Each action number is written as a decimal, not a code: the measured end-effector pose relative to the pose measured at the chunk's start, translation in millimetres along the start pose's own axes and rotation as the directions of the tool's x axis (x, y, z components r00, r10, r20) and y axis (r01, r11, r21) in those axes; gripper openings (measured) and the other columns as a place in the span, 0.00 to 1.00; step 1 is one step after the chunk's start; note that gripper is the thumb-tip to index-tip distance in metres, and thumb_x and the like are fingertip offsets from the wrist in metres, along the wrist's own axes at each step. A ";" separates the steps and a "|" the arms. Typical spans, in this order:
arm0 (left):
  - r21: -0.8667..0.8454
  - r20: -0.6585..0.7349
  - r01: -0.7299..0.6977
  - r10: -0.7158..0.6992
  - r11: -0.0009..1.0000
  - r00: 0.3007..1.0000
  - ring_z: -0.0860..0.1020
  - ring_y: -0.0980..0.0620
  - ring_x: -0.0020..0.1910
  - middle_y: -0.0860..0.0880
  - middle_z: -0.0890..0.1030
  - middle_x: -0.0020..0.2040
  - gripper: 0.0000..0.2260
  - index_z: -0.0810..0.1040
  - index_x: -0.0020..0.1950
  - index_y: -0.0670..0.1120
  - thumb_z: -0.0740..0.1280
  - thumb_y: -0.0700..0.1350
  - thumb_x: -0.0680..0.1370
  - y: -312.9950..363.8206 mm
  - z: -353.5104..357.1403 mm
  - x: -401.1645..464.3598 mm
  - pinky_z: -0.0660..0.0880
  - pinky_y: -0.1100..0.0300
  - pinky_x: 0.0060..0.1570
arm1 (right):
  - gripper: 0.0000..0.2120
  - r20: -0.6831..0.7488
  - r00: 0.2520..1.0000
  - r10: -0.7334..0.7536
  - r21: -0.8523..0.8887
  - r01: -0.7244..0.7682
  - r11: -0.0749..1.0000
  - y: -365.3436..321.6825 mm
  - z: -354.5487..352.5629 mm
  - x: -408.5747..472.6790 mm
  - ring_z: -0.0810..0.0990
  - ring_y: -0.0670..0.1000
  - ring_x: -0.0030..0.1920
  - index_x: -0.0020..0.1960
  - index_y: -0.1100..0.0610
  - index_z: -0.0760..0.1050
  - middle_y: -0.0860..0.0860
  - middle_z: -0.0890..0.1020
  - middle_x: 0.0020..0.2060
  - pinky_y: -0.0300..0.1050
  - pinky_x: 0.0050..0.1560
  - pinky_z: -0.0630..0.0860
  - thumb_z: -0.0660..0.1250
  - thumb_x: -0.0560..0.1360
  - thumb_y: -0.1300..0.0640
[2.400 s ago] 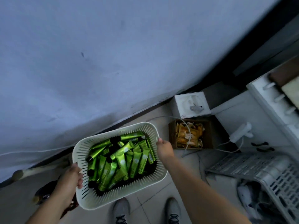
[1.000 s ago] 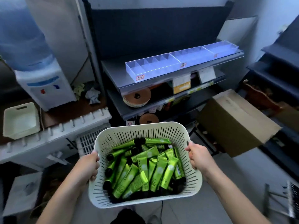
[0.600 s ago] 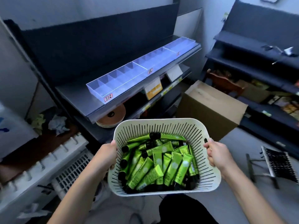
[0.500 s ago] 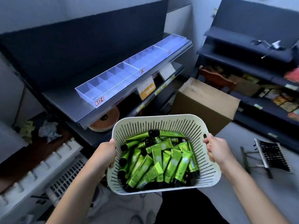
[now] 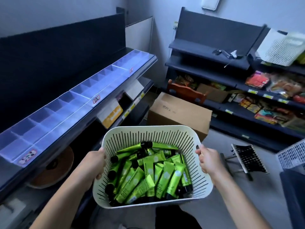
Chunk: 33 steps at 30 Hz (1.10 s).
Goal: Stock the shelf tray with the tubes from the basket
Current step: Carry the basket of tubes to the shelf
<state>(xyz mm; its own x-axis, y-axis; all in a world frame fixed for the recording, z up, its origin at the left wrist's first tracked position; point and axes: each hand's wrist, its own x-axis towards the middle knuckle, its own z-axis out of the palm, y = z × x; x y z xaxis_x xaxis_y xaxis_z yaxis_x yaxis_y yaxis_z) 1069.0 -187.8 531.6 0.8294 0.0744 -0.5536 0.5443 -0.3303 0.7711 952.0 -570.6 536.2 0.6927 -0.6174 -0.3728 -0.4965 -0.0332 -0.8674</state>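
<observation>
While your left hand [image 5: 94,164] and right hand [image 5: 208,160] grip the full basket [image 5: 148,135] of green tubes [image 5: 148,176] by its rim, the shelf tray [image 5: 54,113] at left holds none: stocking unstarted.

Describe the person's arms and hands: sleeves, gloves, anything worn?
Both forearms are bare as far up as the picture shows, no sleeves in view. The left hand and right hand wear no gloves. No watch, ring, band or marking shows on either wrist or hand.
</observation>
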 end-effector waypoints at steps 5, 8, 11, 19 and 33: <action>-0.003 0.039 -0.038 0.038 0.999 0.999 0.63 0.51 0.24 0.49 0.68 0.29 0.19 0.72 0.41 0.44 0.57 0.55 0.86 76.3 82.5 59.8 0.60 0.61 0.27 | 0.19 -0.035 0.999 -0.015 0.008 0.015 1.000 -24.2 -29.2 112.0 0.59 0.48 0.24 0.50 0.61 0.78 0.45 0.64 0.24 0.41 0.28 0.54 0.58 0.86 0.48; 0.030 0.036 -0.047 0.046 0.998 0.998 0.63 0.51 0.25 0.49 0.68 0.29 0.19 0.72 0.42 0.45 0.57 0.56 0.86 126.6 134.3 90.0 0.60 0.60 0.28 | 0.19 -0.054 0.999 0.004 0.011 -0.004 1.000 -38.8 -52.2 173.0 0.60 0.48 0.23 0.50 0.60 0.77 0.45 0.64 0.24 0.41 0.28 0.55 0.58 0.86 0.46; 0.028 0.059 -0.051 0.049 0.998 0.997 0.63 0.52 0.25 0.50 0.68 0.30 0.18 0.72 0.43 0.45 0.57 0.56 0.86 171.2 174.7 116.2 0.60 0.61 0.26 | 0.19 -0.060 0.998 -0.002 0.022 0.003 1.000 -58.8 -72.9 220.5 0.62 0.48 0.24 0.50 0.59 0.77 0.45 0.64 0.25 0.43 0.29 0.58 0.57 0.86 0.45; 0.031 0.120 -0.048 0.044 0.998 0.992 0.63 0.51 0.24 0.49 0.67 0.28 0.19 0.71 0.41 0.46 0.56 0.56 0.86 247.8 243.1 181.8 0.60 0.61 0.27 | 0.19 -0.174 0.985 0.012 0.024 -0.008 1.000 -94.2 -102.7 311.9 0.64 0.49 0.26 0.49 0.58 0.78 0.45 0.66 0.24 0.45 0.31 0.59 0.59 0.85 0.44; 0.470 0.252 -0.030 -0.101 0.882 0.962 0.72 0.45 0.24 0.40 0.76 0.29 0.22 0.76 0.45 0.39 0.55 0.56 0.83 327.8 339.0 391.4 0.71 0.57 0.34 | 0.16 -0.264 0.894 0.361 0.175 -0.324 0.930 -101.6 -32.5 486.9 0.61 0.50 0.29 0.50 0.62 0.79 0.51 0.70 0.33 0.43 0.29 0.58 0.59 0.86 0.52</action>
<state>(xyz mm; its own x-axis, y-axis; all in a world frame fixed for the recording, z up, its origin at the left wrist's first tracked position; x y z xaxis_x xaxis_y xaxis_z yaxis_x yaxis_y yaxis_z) 1529.6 -585.9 461.1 0.7113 -0.1325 -0.6903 0.3962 -0.7357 0.5494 1322.7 -893.4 453.5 0.3016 -0.7718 -0.5597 -0.5948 0.3065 -0.7431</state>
